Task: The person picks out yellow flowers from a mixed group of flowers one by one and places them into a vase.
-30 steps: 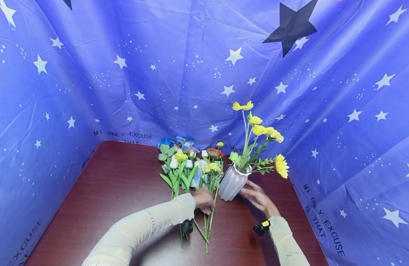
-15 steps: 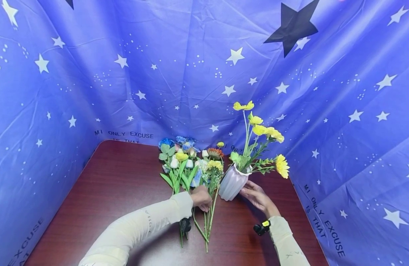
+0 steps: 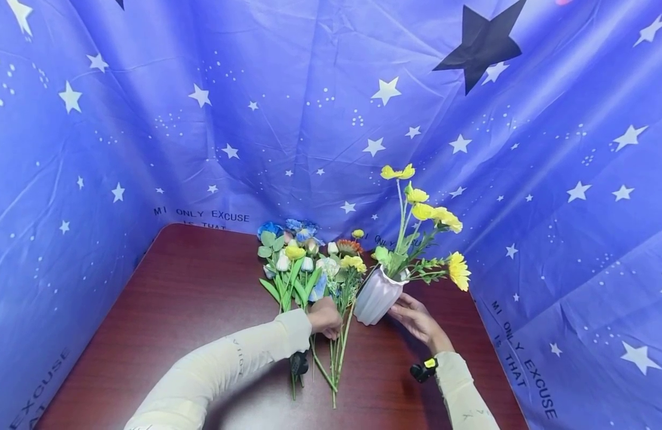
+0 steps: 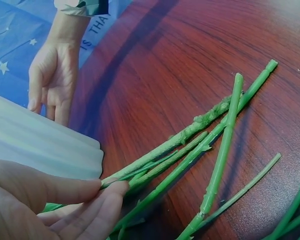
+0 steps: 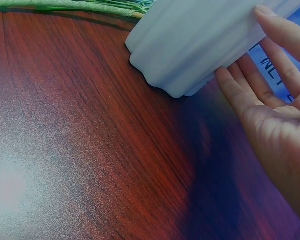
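Leftmost, on the dark-red wood-grain tabletop (image 3: 191, 286): multicoloured flower bunch (image 3: 307, 264) with green leaves. Next, left hand (image 3: 325, 318), pinching a slim green stem (image 4: 140, 172). Then fluted whitish vase (image 3: 378, 298), tilted, bearing long-stemmed yellow flowers (image 3: 423, 212). Rightmost, right hand (image 3: 417, 319), unclenched, touching the vase's right side.

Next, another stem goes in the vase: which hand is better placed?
Left, most likely: the left hand pinches among the flower stems beside the vase. The right hand touches the vase's right side, so it seems better suited to steadying.
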### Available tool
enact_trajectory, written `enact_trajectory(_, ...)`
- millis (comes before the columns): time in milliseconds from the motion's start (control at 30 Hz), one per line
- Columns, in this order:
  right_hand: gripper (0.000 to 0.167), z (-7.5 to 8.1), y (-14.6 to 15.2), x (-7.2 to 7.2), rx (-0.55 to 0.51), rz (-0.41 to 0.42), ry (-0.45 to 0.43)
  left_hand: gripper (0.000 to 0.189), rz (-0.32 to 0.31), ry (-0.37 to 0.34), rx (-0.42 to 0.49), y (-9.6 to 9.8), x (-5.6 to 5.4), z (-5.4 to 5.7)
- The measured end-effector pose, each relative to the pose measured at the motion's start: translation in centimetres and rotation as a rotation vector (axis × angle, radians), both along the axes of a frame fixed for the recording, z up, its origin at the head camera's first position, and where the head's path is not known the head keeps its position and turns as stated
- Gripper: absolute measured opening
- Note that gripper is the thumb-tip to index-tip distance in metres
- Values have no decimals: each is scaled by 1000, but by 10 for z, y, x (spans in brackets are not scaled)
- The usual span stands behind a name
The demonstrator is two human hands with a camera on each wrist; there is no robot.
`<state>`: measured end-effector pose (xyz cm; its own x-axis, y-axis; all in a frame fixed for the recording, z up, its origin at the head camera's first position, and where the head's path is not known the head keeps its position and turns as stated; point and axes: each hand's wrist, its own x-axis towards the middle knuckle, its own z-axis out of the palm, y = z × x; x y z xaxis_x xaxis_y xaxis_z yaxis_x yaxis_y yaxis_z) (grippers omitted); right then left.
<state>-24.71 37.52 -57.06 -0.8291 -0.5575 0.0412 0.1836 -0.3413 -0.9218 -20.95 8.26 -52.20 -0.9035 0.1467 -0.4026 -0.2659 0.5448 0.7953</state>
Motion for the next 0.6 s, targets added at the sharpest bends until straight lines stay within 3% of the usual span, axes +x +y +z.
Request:
enact_trajectory(433,59,-1,1,-2,-10,0,11,19,18,71,-26,-4,-14,-1)
enact_trajectory(600,57,-2,1,-2,-1,-2,4,20,36,57,63,-5,-18,0)
